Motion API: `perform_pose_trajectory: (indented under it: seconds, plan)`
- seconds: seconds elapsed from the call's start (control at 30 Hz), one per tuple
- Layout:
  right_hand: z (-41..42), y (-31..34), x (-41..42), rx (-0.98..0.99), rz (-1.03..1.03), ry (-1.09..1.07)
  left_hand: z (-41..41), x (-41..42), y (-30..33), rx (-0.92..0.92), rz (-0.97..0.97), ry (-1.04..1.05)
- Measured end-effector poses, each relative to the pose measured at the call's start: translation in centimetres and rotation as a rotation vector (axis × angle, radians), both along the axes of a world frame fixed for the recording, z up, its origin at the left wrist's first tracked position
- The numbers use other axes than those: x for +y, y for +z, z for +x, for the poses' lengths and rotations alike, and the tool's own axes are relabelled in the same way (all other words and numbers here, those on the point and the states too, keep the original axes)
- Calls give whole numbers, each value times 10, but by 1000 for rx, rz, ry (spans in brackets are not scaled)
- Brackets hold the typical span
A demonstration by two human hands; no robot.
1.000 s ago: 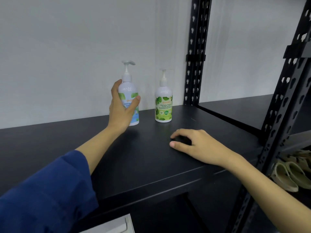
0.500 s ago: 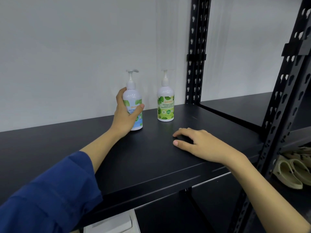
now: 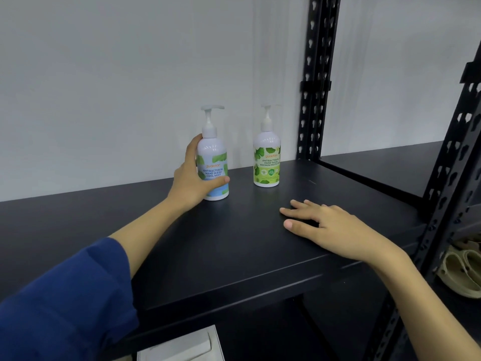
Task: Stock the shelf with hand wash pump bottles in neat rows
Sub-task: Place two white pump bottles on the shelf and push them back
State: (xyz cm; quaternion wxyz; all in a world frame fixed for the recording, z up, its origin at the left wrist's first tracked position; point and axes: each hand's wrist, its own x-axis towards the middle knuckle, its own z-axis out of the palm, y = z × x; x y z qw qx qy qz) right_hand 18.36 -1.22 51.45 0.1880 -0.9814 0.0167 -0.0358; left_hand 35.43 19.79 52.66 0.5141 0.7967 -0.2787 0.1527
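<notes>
Two white hand wash pump bottles stand upright at the back of the black shelf [image 3: 234, 251], near the white wall. The blue-labelled cool mint bottle [image 3: 214, 162] is on the left, its base on the shelf. My left hand [image 3: 191, 178] grips it from the left side, thumb across the lower label. The green-labelled bottle [image 3: 267, 162] stands free a short gap to its right. My right hand [image 3: 328, 227] rests flat on the shelf in front of the green bottle, fingers spread and holding nothing.
A black perforated upright post [image 3: 316, 82] rises just right of the green bottle; another post [image 3: 453, 162] stands at the shelf's front right. A second shelf bay lies beyond. Beige sandals [image 3: 463, 272] sit lower right. A white box [image 3: 182, 346] is below the shelf.
The blue-labelled bottle in my left hand came down from slightly raised and tilted to standing on the shelf. My right hand's fingers have flattened on the shelf.
</notes>
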Motion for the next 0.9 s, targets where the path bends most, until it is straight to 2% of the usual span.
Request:
perform_pose_trajectory:
  seconds: [0.73, 0.9]
  plan:
    - [-3, 4, 4, 0, 3, -19, 15, 21, 1, 132, -34, -86]
    - [-4, 3, 3, -6, 13, -21, 6, 18, -1, 69, -76, -19]
